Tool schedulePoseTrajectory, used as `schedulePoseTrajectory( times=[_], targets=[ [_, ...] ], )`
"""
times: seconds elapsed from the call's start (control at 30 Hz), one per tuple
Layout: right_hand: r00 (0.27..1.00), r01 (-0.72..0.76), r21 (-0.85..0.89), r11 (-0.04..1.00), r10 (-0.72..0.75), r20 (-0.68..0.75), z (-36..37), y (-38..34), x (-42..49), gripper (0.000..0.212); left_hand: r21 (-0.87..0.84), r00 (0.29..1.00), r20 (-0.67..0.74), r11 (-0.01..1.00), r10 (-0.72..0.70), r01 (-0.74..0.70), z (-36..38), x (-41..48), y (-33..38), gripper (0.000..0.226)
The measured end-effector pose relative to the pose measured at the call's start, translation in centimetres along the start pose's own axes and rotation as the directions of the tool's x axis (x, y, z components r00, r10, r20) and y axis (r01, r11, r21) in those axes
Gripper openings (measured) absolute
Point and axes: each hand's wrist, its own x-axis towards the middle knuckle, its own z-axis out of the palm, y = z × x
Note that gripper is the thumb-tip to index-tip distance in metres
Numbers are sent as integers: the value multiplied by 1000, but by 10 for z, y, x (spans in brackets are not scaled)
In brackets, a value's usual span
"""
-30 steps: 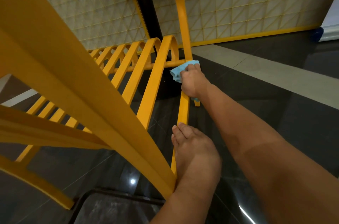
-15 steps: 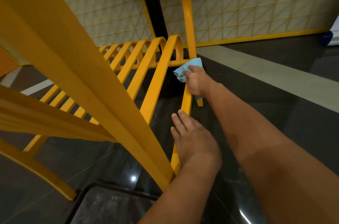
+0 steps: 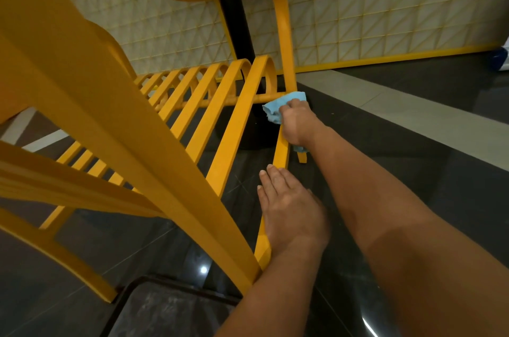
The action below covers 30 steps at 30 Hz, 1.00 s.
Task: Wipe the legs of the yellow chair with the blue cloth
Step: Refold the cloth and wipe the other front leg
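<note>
The yellow chair [image 3: 110, 105] fills the left and middle of the head view, tilted over the dark glossy floor [image 3: 413, 165], with its seat edge curving across the top and a row of parallel slats running away toward the far wall. One long yellow leg [image 3: 281, 153] runs from the lower middle of the view up toward a crossbar [image 3: 220, 101] that ties the slats together.

The blue cloth [image 3: 274, 110] is bunched against this leg, right where it meets the crossbar's right end. The right hand [image 3: 296, 124] holds it there, fingers curled over the cloth and pressing it onto the yellow surface; a scrap of blue also shows below the wrist, beside the foot of another leg that touches the floor.

The left hand [image 3: 292, 215] lies lower on the same leg, nearer the camera, palm down with its fingers straight and close together, pointing up along the bar. It holds nothing, and its thumb is hidden.

Behind the chair stands a black post [image 3: 237, 25] against a pale wall [image 3: 385, 11] with a yellow grid pattern and a yellow strip along its base. A lighter band crosses the floor on the right.
</note>
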Motion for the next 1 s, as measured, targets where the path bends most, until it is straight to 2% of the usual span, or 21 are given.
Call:
schedulePoseTrajectory(
  times=[0.1, 0.23, 0.47, 0.67, 0.83, 1.0],
  targets=[
    [998, 55, -97, 994, -58, -32, -1, 3, -4, 49, 11, 1000, 13, 1000, 5, -6, -3, -2, 1, 65],
    [994, 102, -72, 992, -104, -21, -1, 10, 2, 44, 35, 1000, 27, 999, 8, -9, -4, -2, 1, 66],
    [999, 22, -67, 997, -18, 51, -4, 4, 16, 52, 116, 998, 69, 993, 2, -10, 0, 1, -1, 72],
    [998, -55, -63, 997, 54, -11, -6, -1, 22, 44, 130, 1000, -11, 992, 1, 1, 10, 3, -3, 75],
    [999, -9, -4, 1000, 9, -31, -4, 6, 26, 50, 159, 997, 68, 987, -22, 10, 8, 5, -1, 77],
    [999, -52, 53, 997, 52, -6, -6, 2, 25, 58, 183, 996, 92, 983, -15, -2, 5, 4, -2, 77]
  ],
)
